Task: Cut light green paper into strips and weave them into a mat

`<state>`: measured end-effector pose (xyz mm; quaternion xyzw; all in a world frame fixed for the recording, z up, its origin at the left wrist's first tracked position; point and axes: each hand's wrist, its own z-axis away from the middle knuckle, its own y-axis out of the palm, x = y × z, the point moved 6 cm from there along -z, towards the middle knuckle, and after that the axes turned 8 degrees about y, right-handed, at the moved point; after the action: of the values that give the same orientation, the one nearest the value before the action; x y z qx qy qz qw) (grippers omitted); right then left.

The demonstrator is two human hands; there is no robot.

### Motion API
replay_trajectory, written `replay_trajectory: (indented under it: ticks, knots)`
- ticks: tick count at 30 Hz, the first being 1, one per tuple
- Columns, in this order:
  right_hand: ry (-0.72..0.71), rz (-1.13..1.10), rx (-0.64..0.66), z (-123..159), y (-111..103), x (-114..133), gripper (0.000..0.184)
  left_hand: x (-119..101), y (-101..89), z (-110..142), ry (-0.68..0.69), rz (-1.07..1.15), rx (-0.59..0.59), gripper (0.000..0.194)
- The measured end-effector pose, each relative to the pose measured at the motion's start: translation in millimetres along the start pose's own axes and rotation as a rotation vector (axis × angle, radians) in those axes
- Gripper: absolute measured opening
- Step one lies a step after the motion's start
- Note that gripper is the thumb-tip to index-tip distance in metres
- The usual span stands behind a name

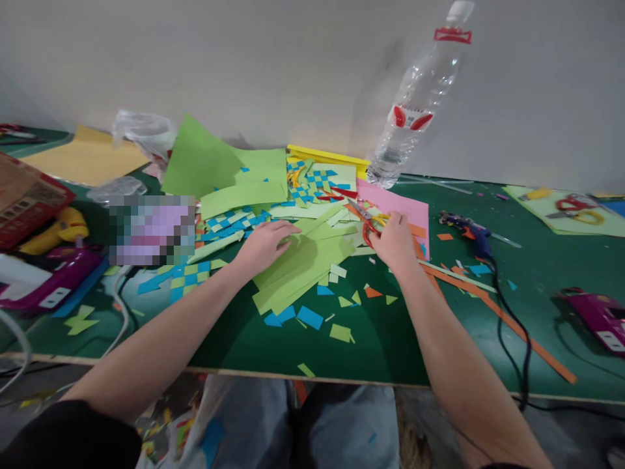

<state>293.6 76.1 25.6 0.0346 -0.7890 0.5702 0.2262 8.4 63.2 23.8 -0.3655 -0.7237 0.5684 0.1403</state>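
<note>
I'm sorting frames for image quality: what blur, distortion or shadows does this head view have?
Head view: wide-angle lens bends the table edge and tilts the plastic bottle, which casts a soft shadow on the wall; a pixelated patch hides something left of the left hand; the right hand at the scissors looks sharp; lighting is even, without harsh glare.

A clear plastic bottle (420,104) stands on the green bench (390,339) near a blue glue gun (469,231) and a pink paper sheet (405,205).
</note>
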Motion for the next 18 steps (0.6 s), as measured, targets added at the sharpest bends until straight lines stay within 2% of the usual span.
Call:
replay_trajectory:
  ticks: [5,9,12,18]
  knots:
    - [-0.101,0.157,-0.047,9.8,-9.1,15.5,0.046,-0.6,-2.3,0.4,-0.037,-0.023,-0.022,0.033]
    - [-0.226,0.074,-0.086,16.2,-14.4,29.4,0.045,1.5,-0.4,0.5,-0.063,-0.058,0.023,0.035]
    - [-0.327,-0.021,-0.032,23.6,-8.0,42.3,0.040,2.6,1.7,0.2,-0.079,-0.032,0.044,0.032]
    - [-0.508,-0.078,0.041,42.2,10.8,63.3,0.035,-0.3,1.7,-1.3,-0.082,0.069,0.002,0.033]
